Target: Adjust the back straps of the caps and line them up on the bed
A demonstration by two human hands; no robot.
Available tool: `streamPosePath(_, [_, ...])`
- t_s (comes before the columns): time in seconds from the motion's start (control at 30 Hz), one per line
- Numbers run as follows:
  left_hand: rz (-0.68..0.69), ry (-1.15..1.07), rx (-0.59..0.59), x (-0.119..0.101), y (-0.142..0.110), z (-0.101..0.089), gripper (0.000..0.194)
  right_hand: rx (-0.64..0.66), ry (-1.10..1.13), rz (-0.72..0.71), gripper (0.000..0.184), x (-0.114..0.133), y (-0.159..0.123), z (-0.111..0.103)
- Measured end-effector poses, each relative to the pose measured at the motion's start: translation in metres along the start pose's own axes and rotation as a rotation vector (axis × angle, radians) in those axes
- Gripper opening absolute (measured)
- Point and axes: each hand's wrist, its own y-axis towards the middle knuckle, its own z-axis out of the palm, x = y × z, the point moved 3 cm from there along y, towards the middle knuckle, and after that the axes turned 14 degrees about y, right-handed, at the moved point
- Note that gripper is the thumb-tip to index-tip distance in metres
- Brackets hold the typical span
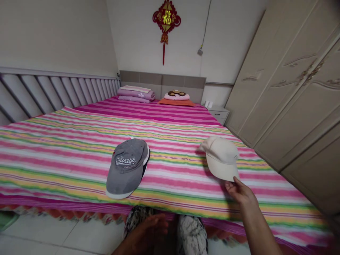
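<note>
A cream baseball cap (220, 156) is pinched at its brim by my right hand (239, 189), over the right part of the bed. Thumb and fingers close on the brim's right front edge. Low in front of my knees is my left hand (152, 228), holding nothing, its fingers stretched out and a little blurred. To the left on the bed lies a grey cap (126, 164) with white "Always" lettering. White and dark edges of other headwear peek out from under its right side.
A striped sheet (172, 170) covers the bed. Folded purple bedding (136, 94) and a pink-and-orange pillow pile (176, 99) rest by the headboard (148, 79). A railing (61, 79) runs along the left; a nightstand (219, 113) and wardrobe (281, 92) stand right.
</note>
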Motion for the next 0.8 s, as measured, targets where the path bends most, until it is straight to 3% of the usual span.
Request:
streamPosePath(0.2, [0.022, 0.021, 0.053, 0.006, 0.003, -0.006, 0.026, -0.007, 0.014, -0.060, 0.020, 0.021, 0.015, 0.016])
streamPosePath(0.5, [0.024, 0.033, 0.044, 0.003, -0.002, 0.003, 0.025, -0.166, -0.068, -0.089, 0.022, 0.042, 0.022, -0.039])
streamPosePath(0.67, [-0.006, 0.044, -0.002, 0.001, -0.001, 0.008, 0.023, -0.155, -0.096, -0.091, 0.020, 0.043, 0.026, -0.046])
streamPosePath(0.8, [-0.003, 0.036, 0.011, 0.002, -0.002, 0.007, 0.023, -0.068, -0.104, -0.123, 0.014, 0.043, 0.029, -0.045])
